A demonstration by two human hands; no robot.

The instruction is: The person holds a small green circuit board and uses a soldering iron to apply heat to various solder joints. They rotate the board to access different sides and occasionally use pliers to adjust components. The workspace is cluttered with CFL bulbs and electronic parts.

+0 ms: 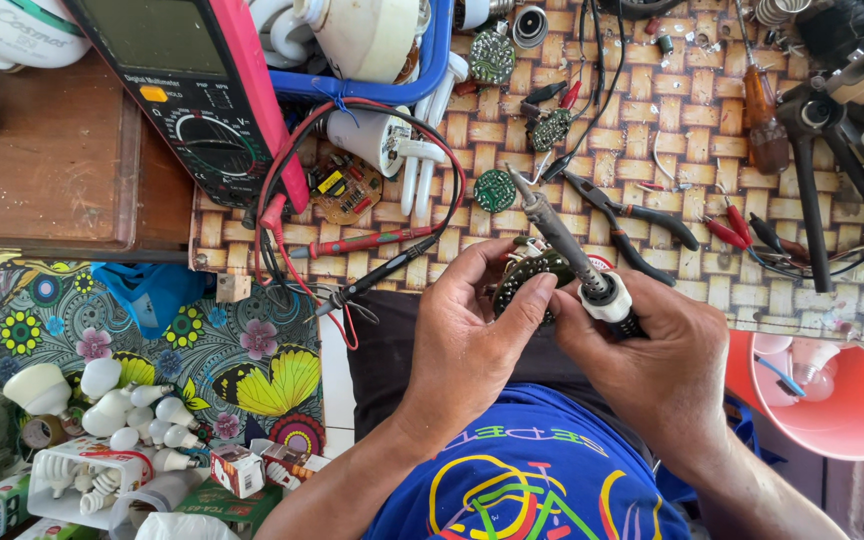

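My left hand (472, 335) pinches a small round green circuit board (529, 281), thumb and fingers around its edge. My right hand (657, 355) grips a soldering iron (564, 240) by its handle and also touches the board. The iron's metal tip points up and left, away from the board, over the woven mat (672, 120). Both hands hover above my lap, just in front of the mat's near edge.
A multimeter (197, 90) with red and black probes (372, 255) lies at the upper left. Pliers (632, 220), a screwdriver (762, 120), loose circuit boards (494, 190) and lamp parts cover the mat. A blue tray (372, 90) sits behind. Bulbs (122, 410) lie on the floor left; an orange tub (832, 400) is right.
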